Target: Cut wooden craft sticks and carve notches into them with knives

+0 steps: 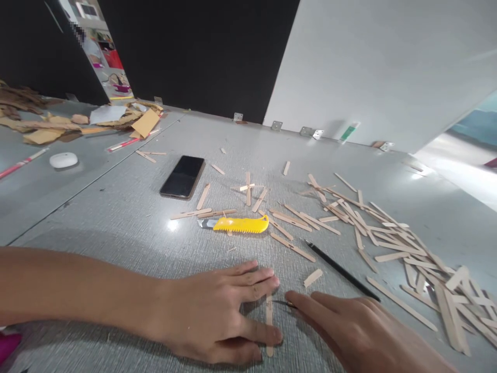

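Observation:
A wooden craft stick (269, 321) lies upright in view on the grey table. My left hand (217, 311) pins it down, fingertips at its far end and thumb across its lower part. Close by on the right, my right hand (349, 326) is closed around a thin-bladed craft knife (285, 302); its handle is hidden by the fingers. The blade tip touches or nearly touches the stick, by a small mark in it. Beyond the hands lies a yellow box cutter (241, 224), its blade out. A short broken stick piece (312, 278) rests above my right hand.
Several slotted sticks (293, 246) surround the cutter. A black pen (341, 269) lies right of them, before a large stick pile (419, 264). Farther back are a phone (183, 177), a white earbud case (63, 160), cardboard scraps (145, 123) and upright panels (194, 52).

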Demonstrator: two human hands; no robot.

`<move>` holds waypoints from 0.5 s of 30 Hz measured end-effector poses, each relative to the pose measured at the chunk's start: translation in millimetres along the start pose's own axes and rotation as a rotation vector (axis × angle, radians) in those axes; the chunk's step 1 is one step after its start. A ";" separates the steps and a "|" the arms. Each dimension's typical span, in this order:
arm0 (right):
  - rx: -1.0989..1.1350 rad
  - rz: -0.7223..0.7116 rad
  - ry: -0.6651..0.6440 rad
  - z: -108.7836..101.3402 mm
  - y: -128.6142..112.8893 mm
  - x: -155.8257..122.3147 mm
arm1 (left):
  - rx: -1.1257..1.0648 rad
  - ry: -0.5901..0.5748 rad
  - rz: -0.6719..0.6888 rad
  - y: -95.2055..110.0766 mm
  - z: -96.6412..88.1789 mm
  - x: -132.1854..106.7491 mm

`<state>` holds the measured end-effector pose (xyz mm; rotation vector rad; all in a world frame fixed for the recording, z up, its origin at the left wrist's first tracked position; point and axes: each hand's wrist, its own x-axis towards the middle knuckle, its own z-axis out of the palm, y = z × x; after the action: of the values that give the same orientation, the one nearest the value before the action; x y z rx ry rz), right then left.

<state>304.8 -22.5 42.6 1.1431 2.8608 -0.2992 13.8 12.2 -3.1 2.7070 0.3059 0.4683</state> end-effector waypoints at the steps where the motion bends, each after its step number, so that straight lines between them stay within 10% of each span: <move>1: -0.004 -0.004 -0.001 -2.1 -0.9 3.6 | 0.004 0.008 0.002 0.2 0.3 -0.1; 15: -0.142 -0.095 0.037 -9.6 -4.9 12.6 | 0.034 0.028 0.009 1.1 1.3 0.6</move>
<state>292.5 -15.6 51.3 1.0008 2.9190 -0.0774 15.0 10.9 -3.6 2.7380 0.3120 0.5083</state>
